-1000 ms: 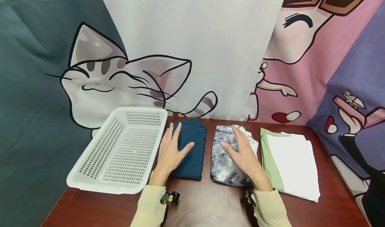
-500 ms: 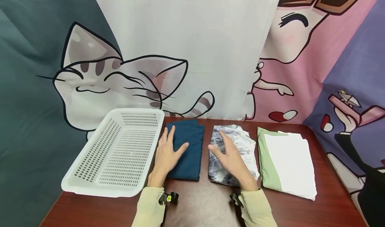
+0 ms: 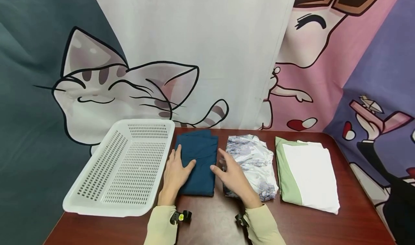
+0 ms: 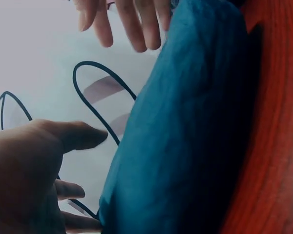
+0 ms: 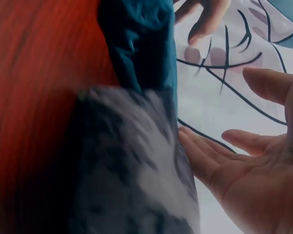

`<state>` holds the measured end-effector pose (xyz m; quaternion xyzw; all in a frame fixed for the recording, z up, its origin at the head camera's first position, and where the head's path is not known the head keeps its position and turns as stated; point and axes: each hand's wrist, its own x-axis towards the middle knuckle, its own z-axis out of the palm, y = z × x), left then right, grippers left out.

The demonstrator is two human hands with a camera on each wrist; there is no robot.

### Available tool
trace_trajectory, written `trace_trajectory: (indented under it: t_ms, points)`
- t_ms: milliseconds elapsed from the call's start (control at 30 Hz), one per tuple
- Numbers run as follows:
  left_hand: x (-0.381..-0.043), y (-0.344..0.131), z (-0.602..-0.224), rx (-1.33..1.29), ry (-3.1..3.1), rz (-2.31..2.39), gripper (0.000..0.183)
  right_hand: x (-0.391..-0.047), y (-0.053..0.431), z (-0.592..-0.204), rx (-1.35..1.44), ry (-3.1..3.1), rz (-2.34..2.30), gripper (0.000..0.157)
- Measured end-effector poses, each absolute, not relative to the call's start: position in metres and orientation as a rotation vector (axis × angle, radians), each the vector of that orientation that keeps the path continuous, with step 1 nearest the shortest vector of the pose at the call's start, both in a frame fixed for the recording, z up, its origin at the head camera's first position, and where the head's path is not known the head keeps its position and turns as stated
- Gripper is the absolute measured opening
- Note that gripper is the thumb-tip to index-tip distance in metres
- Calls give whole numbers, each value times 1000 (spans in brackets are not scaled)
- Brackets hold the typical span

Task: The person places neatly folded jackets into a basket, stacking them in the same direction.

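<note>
Two hands, thumbs spread wide from fairly straight fingers, hold nothing: the left hand (image 3: 175, 173) is over the near-left edge of a dark blue folded cloth (image 3: 202, 176), and the right hand (image 3: 234, 178) is at the left side of a patterned folded cloth (image 3: 254, 162), with its fingertips toward the blue one. Each hand hides part of the cloth beneath it; whether skin meets fabric, I cannot tell. Both forearms are cut off at the sleeves (image 3: 162, 225).

From the wrists, the cloths show thick, rounded sides that the head view flattens; the patterned cloth blurs there, and the opposite hand's fingers are cropped at the top.

Left of the left hand is a white plastic basket (image 3: 107, 209) with slotted walls. Right of the right hand, white cloth (image 3: 312, 176) covers part of a pale green cloth (image 3: 290, 180). Beneath both hands, the reddish-brown table (image 3: 207, 223) has a glossy sheen.
</note>
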<state>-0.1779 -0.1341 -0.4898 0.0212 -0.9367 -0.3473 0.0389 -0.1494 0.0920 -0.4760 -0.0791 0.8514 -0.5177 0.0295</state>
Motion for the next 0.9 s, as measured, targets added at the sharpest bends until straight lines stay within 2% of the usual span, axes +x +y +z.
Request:
trace_trajectory:
  t_ms: [433,633,900]
  points:
    - [-180,-135,-499,260,-2893,-1070,72,-151,85,-491,-185,2522,-1508,71]
    - [-179,-136,-501,293,-2892,-1118,72,-154,88,-497,-163,2516,-1505,68]
    - [-181,-135,-505,257,-2873,-1206,73,-155,90,-500,-250,2497,-1583,82]
